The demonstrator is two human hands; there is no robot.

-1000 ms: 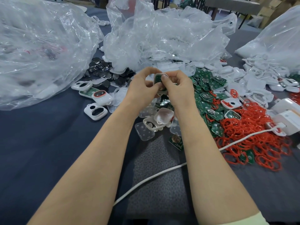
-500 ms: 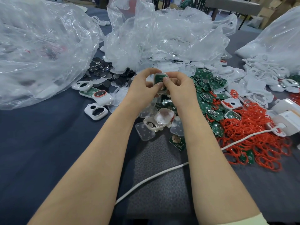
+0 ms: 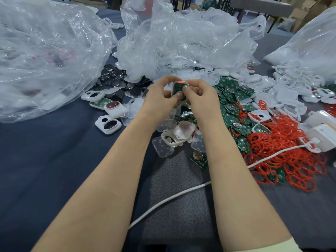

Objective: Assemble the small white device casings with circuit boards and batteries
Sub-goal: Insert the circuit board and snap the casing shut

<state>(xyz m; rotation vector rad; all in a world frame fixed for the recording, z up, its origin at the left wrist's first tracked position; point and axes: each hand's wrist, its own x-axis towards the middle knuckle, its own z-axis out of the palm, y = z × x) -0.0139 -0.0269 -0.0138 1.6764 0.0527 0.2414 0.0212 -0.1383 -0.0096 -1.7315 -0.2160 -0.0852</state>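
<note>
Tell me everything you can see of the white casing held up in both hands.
The white casing is a small shell with rounded corners that looks like smooth plastic. It is held roughly upright with its open face toward the camera. A green circuit board sits inside it, and a red spot shows at the top edge. The left hand and right hand grip its sides, with both thumb tips pressing on the board. It is lifted above the parts on the table.
</note>
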